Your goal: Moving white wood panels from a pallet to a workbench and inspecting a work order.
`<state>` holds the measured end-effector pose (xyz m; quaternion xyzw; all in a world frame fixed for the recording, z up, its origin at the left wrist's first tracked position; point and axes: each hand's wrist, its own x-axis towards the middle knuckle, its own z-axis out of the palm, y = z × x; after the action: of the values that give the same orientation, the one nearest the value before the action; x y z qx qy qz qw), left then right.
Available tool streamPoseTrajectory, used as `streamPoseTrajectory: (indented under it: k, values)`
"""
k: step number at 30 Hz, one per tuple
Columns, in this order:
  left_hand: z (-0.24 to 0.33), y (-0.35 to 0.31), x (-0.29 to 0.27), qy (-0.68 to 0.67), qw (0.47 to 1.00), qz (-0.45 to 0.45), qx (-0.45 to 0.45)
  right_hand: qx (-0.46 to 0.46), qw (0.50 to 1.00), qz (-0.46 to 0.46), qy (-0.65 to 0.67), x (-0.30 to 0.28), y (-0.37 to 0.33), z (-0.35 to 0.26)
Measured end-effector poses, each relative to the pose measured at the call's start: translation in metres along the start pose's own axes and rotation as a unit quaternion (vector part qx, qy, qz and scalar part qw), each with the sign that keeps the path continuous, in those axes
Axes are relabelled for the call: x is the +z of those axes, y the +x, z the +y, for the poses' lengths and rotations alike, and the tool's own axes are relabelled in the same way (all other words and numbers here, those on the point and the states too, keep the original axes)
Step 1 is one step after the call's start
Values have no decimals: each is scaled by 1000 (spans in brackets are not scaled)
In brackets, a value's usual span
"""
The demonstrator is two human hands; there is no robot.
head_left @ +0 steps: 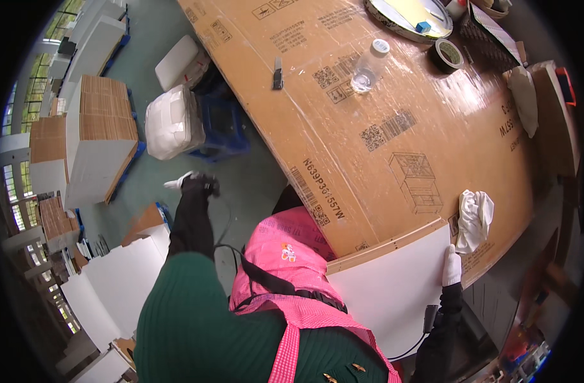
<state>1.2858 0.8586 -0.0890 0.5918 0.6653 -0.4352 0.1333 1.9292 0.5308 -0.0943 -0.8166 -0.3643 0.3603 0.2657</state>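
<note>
The left hand is smeared by blur, so the set of its fingers cannot be made out. At the right hand, beside the edge of the white panel, most fingers are hidden, leaving the grip unclear. The pink apron covers part of the panel. The cardboard box and round tray are cut off at the top; clutter at lower right is indistinct.

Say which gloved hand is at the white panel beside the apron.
The right hand, at the edge of the panel; the left hand is over the floor.
</note>
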Motion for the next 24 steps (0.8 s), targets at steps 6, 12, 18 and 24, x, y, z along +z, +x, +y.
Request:
streamPoseTrajectory:
  k: [6, 12, 18, 24]
  values:
    - [26, -9, -25, -252, 956, 143, -34, 31, 992, -58, -111, 10, 32, -31]
    - [170, -65, -128, -267, 724, 385, 506, 19, 981, -106, -161, 31, 64, -100]
    - [338, -45, -127, -67, 498, 414, 759, 12, 973, -117, -201, 73, 108, -166]
    - [247, 30, -204, -142, 592, 417, 675, 92, 964, -102, -228, 120, 171, -213]
